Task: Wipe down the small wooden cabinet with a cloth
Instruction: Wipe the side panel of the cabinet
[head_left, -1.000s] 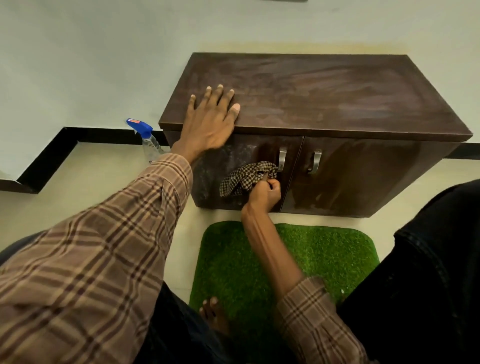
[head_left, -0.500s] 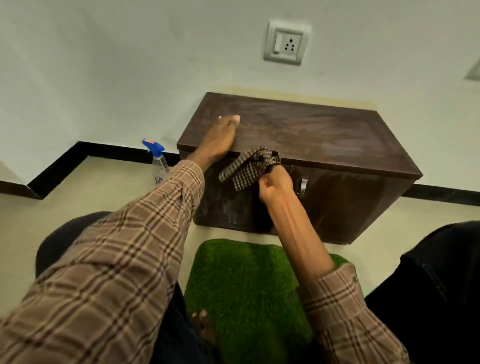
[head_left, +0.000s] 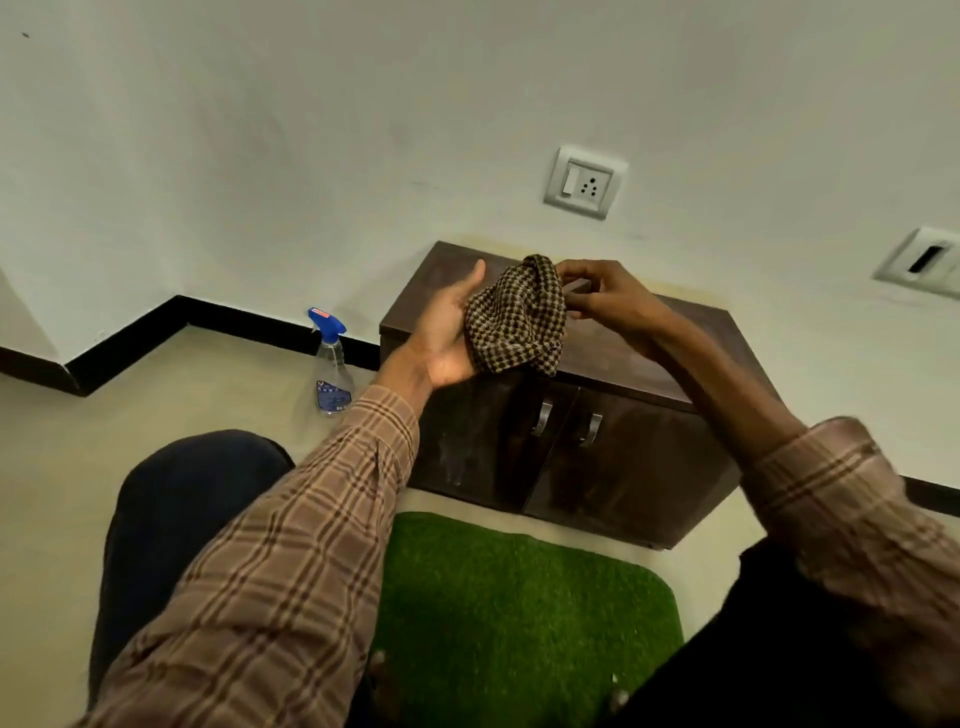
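Fingers (head_left: 571, 270) of the right hand (head_left: 608, 296) pinch the top corner of the checked cloth (head_left: 514, 317); the left hand (head_left: 447, 332) lies open, palm up, with the cloth resting against its palm and fingers; the thumb points up and is not closed on the cloth; both hands are lifted in the air over the small wooden cabinet (head_left: 623, 467); the cloth hangs down bunched between them, and its low edge sits in front of the cabinet's top front edge; whether it touches the wood I cannot tell; the cabinet stands on the floor against the white wall (head_left: 260, 156); its two doors are shut, with two metal handles (head_left: 543, 418) side by side; a spray bottle (head_left: 332, 369) with a blue top stands on the floor just left of the cabinet; a green mat (head_left: 519, 597) lies in front of the cabinet; a wall socket (head_left: 584, 182) sits above it; both sleeves (head_left: 291, 571) are brown plaid.
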